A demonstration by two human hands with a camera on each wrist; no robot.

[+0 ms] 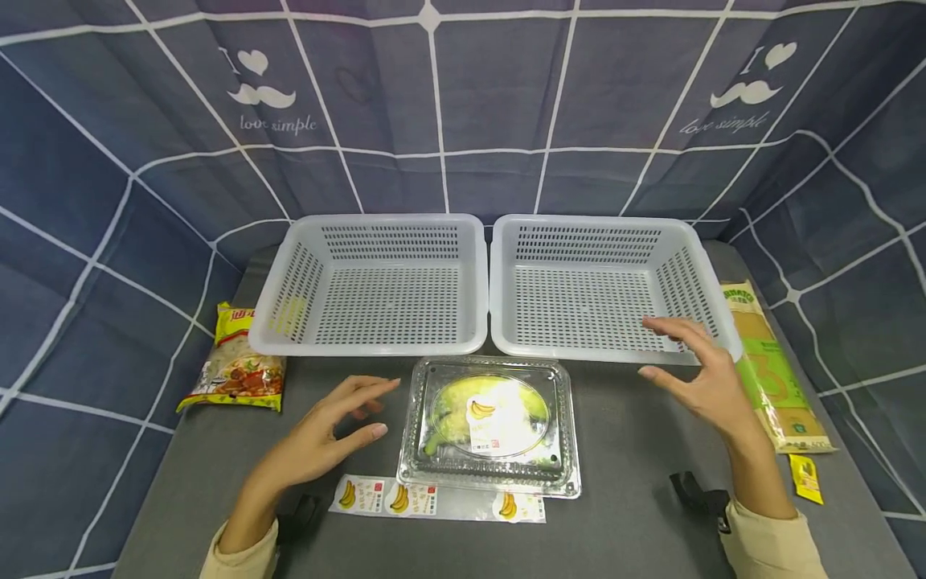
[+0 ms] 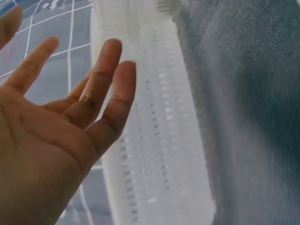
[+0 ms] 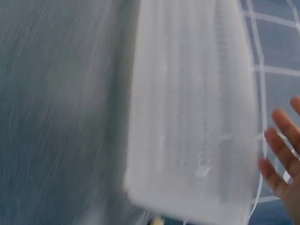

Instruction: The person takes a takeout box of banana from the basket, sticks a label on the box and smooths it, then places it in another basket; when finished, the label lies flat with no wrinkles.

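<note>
A clear plastic clamshell box (image 1: pixel 564 434) lies on the dark table with something yellow-green inside, hard to make out through the glare. On its lid is a sticker (image 1: pixel 488 426) printed with bananas. My left hand (image 1: pixel 325 430) hovers just left of the box, its fingers loosely extended and holding nothing; the left wrist view shows the same hand (image 2: pixel 56 117) with spread fingers. Over the front right part of the right basket (image 1: pixel 615 354) hangs my right hand (image 1: pixel 705 382), thumb and fingers apart. In the blurred right wrist view, this hand (image 3: pixel 286 154) is also bare.
A strip of banana stickers (image 1: pixel 412 498) runs along the front of the box, partly under it. Beside the right basket is the left basket (image 1: pixel 369 350). A noodle packet (image 1: pixel 242 362) lies at left; a green-and-tan package (image 1: pixel 777 374) and small yellow packet (image 1: pixel 805 478) at right.
</note>
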